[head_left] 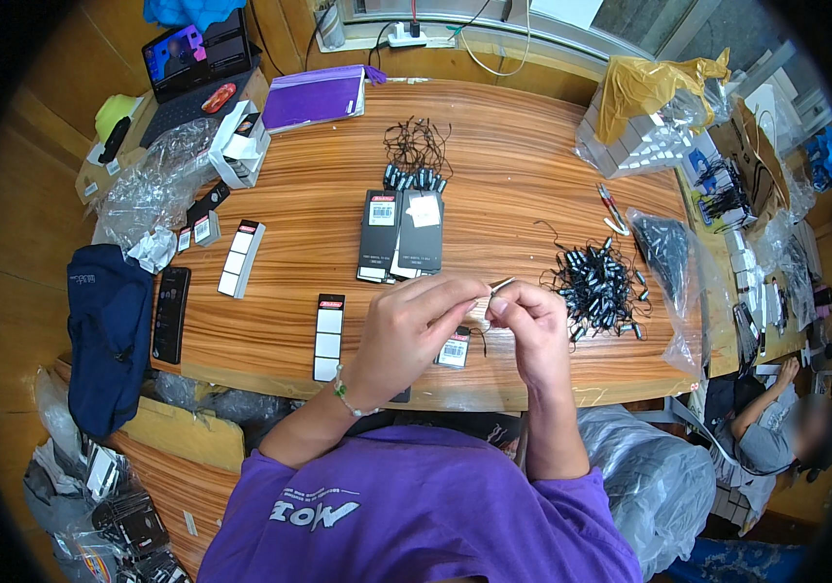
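My left hand (418, 319) and my right hand (535, 319) meet above the front middle of the table, fingertips pinched close together. A thin dark piece pokes out at the right fingertips; the fingers hide most of it, so its kind is unclear. Below the hands lies a small barcode tag (453, 351), partly covered, with a black cord beside it. Left of my left hand is a black-topped card with white panels (329, 340). Beyond the hands, dark grey hang tags (422, 238) lie in stacks, their black cords bunched behind them. To the right is a pile of black tag cords (598, 290).
A phone (171, 315) and a stack of white-panelled cards (240, 259) lie at the left. A purple folder (313, 99) and a laptop (196, 63) are at the back left. Snips (614, 209) and a plastic bag (663, 253) lie at the right. Another person (775, 437) sits far right.
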Demonstrator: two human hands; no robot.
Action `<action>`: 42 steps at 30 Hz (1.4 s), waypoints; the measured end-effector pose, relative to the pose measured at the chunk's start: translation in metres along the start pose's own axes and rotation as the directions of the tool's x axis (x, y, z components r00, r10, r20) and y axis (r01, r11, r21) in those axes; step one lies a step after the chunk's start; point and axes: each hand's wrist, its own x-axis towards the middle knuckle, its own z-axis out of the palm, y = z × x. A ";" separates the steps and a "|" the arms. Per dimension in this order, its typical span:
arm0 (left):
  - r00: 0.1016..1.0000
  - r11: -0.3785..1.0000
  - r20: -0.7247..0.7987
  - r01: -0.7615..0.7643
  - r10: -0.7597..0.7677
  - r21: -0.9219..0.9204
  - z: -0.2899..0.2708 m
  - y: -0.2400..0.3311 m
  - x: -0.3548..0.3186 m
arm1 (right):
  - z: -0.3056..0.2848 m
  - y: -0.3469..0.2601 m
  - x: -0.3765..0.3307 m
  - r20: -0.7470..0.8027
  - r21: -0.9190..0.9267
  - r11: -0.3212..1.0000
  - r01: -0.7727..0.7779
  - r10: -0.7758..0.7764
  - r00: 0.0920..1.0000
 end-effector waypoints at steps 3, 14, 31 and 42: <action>0.999 0.998 0.000 -0.054 0.054 0.018 -0.001 -0.001 0.002 | 0.002 0.006 0.000 0.041 0.361 0.924 -0.124 0.117 0.992; 0.998 0.994 -0.046 -0.051 0.047 -0.094 0.003 -0.004 0.002 | 0.007 -0.003 -0.006 -0.046 -0.391 0.877 0.279 -0.322 0.946; 0.998 0.996 -0.062 -0.026 0.021 -0.082 0.003 -0.002 0.000 | 0.007 0.003 -0.002 -0.063 -0.035 0.996 0.079 -0.081 0.995; 0.963 0.964 -0.052 -0.262 0.264 0.042 0.000 0.001 -0.001 | 0.010 -0.004 -0.005 0.073 -0.647 0.563 0.514 -0.626 0.777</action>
